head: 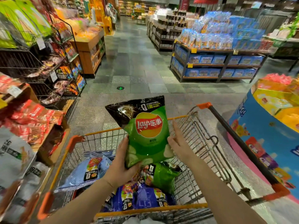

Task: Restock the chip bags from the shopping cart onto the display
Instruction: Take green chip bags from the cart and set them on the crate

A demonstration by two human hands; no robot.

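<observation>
Nearest, more chip bags (142,198) are lying in the cart (200,143) (blue and green ones, loosely heaped). Above them the left hand (123,165) is gripping the green bag (148,133) by its lower left corner, thumb on the front, holding it upright over the basket. The right hand (176,139) is resting flat-fingered against the bag's right edge, steadying it. The bag is probably light, puffy and slick, its contents fragile, so holding the edges suits it. Far left, the wire racks (61,62) are standing part filled.

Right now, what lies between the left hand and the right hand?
In the head view, the green chip bag lies between them: the left hand grips its lower corner, and the right hand, fingers straight, is at its right edge.
</observation>
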